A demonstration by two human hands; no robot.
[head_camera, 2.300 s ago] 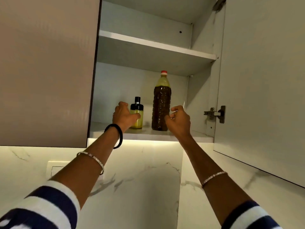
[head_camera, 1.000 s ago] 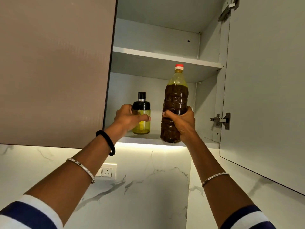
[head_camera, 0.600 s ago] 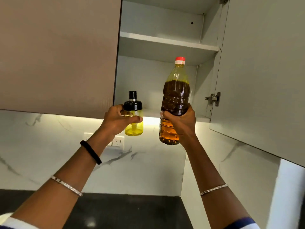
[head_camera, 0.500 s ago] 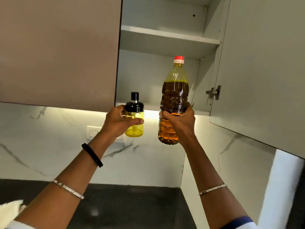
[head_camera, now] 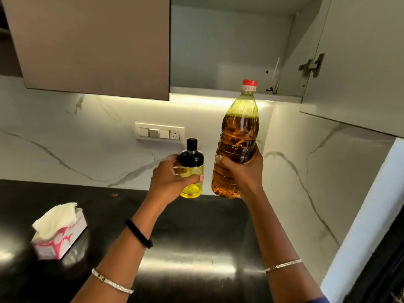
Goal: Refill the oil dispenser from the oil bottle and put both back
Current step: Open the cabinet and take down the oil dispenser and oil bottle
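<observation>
Left hand (head_camera: 169, 182) fingers grasp oil dispenser (head_camera: 191, 171), right hand (head_camera: 244, 171) grasps oil bottle (head_camera: 237, 138); both held above the dark surface (head_camera: 196, 248), caps on. Refill and return remain.

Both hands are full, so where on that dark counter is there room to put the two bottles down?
The black counter looks bare from the tissue box across to the marble side wall, below the oil dispenser in the left hand and the oil bottle in the right hand. Only the left edge is taken, by the tissue box.
</observation>
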